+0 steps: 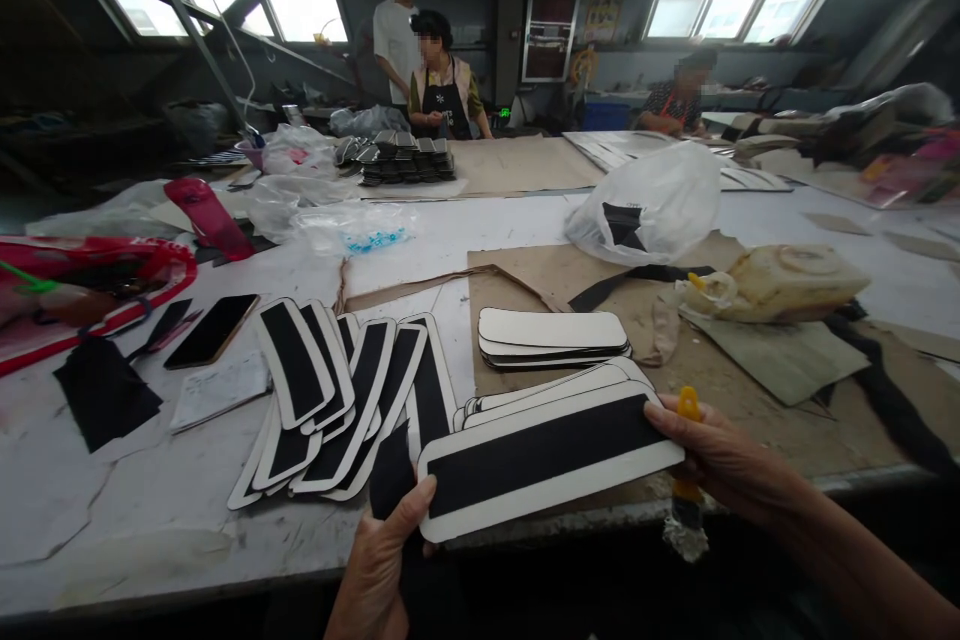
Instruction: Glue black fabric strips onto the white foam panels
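A long white panel with rounded corners and a black strip (pixel 544 465) along its middle is held up at the table's front edge. My left hand (pixel 375 560) grips its left end, thumb on top. A black piece of material (pixel 391 472) shows beside that thumb; whether the hand holds it too, I cannot tell. My right hand (pixel 716 450) pinches the panel's right end and also keeps a yellow-handled brush (pixel 688 404), its crusted bristles pointing down. Behind the panel lie several similar pieces (pixel 555 390). Further left is a fanned pile of black-and-white panels (pixel 296 365).
A stack of plain white panels (pixel 551 328) lies on brown board. A stained plastic jug (pixel 787 282) and a clear bag (pixel 652 205) stand behind, right. A phone (pixel 212 330), folded paper (pixel 221 390) and red bag (pixel 90 290) are left. Several people are across the table.
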Motion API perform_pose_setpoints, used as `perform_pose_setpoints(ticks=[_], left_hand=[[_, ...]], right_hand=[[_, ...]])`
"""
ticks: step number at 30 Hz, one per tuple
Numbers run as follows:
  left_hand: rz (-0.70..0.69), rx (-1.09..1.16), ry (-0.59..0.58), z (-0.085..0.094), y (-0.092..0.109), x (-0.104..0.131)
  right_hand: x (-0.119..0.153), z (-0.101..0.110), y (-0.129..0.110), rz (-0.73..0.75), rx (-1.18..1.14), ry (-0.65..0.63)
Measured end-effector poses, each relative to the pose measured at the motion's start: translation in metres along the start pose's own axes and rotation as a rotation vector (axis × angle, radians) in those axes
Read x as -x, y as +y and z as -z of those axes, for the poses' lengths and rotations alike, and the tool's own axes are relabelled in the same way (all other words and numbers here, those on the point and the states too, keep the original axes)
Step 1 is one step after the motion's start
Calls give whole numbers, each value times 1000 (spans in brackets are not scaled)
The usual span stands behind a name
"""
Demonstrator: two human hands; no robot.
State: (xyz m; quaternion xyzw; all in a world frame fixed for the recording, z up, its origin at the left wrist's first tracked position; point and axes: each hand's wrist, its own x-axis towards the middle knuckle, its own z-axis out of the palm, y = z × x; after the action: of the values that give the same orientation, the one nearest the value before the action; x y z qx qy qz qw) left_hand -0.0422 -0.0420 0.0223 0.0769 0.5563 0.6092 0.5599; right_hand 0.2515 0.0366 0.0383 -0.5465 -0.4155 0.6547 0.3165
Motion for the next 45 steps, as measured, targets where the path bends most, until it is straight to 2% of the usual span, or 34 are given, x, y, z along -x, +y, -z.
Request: perform_pose_setpoints(ticks=[4, 10, 15, 19, 25, 32, 36, 45], left_hand=[[6, -45, 1, -1, 5, 0], [-12, -115, -28, 5, 6, -4], [-68, -203, 26, 9, 1, -9], [-115, -258, 12, 14, -6, -13], [-123, -293, 59, 18, -5, -15], [-144, -246, 136, 10, 2, -14], [-161, -250, 136, 9, 4, -14], [-173, -212, 230, 5, 6, -13]], right_hand=[[-1, 1, 1, 47, 37, -34], [-9, 5, 1, 45, 184, 8], [-14, -4, -12, 61, 383, 17], [-18, -10, -17, 67, 483, 34], [-22, -15, -18, 80, 489, 51], [-22, -22, -26, 114, 456, 4], [-23, -23, -28, 116, 458, -13], [-27, -22, -30, 209, 509, -67]])
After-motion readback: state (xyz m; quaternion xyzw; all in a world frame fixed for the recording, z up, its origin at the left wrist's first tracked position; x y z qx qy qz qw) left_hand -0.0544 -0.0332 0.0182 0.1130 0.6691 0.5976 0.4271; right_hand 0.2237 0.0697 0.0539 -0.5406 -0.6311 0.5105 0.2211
